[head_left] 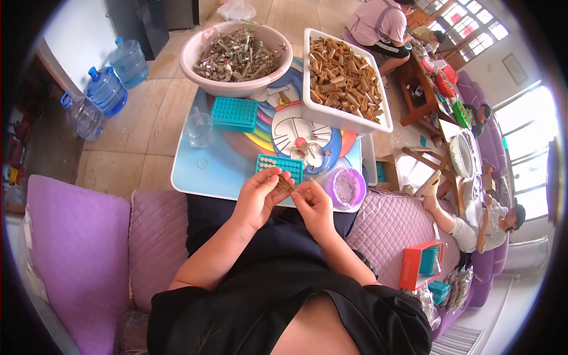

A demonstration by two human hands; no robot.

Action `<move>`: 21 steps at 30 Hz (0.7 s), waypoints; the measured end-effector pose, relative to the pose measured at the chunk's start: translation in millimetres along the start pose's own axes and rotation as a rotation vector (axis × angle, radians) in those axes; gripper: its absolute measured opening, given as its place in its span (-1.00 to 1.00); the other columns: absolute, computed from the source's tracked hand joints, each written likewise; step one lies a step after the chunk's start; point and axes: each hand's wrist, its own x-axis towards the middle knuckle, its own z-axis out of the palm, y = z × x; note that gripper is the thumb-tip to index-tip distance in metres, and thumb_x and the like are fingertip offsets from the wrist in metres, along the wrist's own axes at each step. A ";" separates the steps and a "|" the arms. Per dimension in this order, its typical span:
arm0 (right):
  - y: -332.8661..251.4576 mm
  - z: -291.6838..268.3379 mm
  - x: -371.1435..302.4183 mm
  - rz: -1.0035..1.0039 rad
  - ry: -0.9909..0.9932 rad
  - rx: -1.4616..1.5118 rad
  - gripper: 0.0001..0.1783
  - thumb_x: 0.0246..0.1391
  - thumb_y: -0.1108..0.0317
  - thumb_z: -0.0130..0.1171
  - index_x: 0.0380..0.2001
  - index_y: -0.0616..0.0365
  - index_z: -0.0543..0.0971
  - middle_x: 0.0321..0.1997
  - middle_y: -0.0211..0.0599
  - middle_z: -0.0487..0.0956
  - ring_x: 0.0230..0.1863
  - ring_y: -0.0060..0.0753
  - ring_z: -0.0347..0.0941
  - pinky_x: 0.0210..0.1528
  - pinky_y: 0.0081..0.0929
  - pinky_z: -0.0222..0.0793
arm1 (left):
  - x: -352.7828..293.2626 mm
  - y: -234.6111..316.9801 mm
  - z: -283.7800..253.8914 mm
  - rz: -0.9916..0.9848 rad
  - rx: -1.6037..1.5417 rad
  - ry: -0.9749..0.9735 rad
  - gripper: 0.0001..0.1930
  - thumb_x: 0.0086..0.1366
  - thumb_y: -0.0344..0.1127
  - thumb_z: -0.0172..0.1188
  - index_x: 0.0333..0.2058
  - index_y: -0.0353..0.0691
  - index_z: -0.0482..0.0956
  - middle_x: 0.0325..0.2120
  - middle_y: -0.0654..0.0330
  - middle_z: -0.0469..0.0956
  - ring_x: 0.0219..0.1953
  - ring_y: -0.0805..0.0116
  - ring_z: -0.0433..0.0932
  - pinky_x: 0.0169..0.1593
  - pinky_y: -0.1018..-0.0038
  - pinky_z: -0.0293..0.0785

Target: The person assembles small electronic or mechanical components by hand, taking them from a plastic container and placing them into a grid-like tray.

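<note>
A small brown, slotted plastic piece (285, 186) is held between the fingers of my left hand (255, 196), above the front edge of the table. My right hand (315, 206) is closed in a pinch at the right end of that piece; whether something tiny is between its fingertips cannot be made out. Just beyond my hands lies a teal rack (290, 165) with rows of holes, some with pale round pieces in them. A purple bowl (361, 188) with whitish contents stands right of my right hand.
Farther back on the cartoon-printed table (222, 171) stand a teal rack stack (235, 112), a clear plastic jar (199, 129), a pink basin (195, 77) of small metallic parts and a white bin (346, 121) of brown pieces. Water jugs (106, 92) stand left. Several people sit right.
</note>
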 end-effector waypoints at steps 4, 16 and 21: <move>3.4 4.1 4.8 0.016 -0.037 0.037 -0.91 0.01 0.50 0.16 -0.44 0.21 0.43 -0.73 -0.54 0.31 -0.66 -0.84 0.12 -0.63 -0.71 0.03 | 5.2 -5.3 -12.0 -0.145 -0.280 0.085 -0.85 0.28 -0.51 -0.03 -0.18 -0.30 0.42 -0.19 0.02 0.49 -0.12 0.22 0.52 0.06 0.31 0.46; 17.4 1.3 -0.5 0.026 -0.236 -0.142 -0.86 0.03 0.47 0.15 -0.48 0.26 0.41 -0.69 -0.46 0.42 -0.65 -0.74 0.26 -0.60 -0.68 0.17 | 8.0 -12.1 -38.9 -0.166 0.151 0.077 -0.75 0.03 -0.75 0.01 -0.48 -0.18 0.31 -0.27 0.11 0.47 -0.22 0.22 0.55 -0.10 0.30 0.55; 45.2 -0.4 24.1 0.112 -0.288 -0.009 -0.80 0.06 0.35 0.15 -0.30 0.26 0.54 -0.49 -0.30 0.57 -0.50 -0.56 0.48 -0.43 -0.55 0.40 | 0.7 -9.3 -51.1 -0.136 0.126 0.152 -0.76 0.05 -0.73 0.04 -0.48 -0.18 0.32 -0.28 0.09 0.49 -0.23 0.22 0.56 -0.11 0.30 0.56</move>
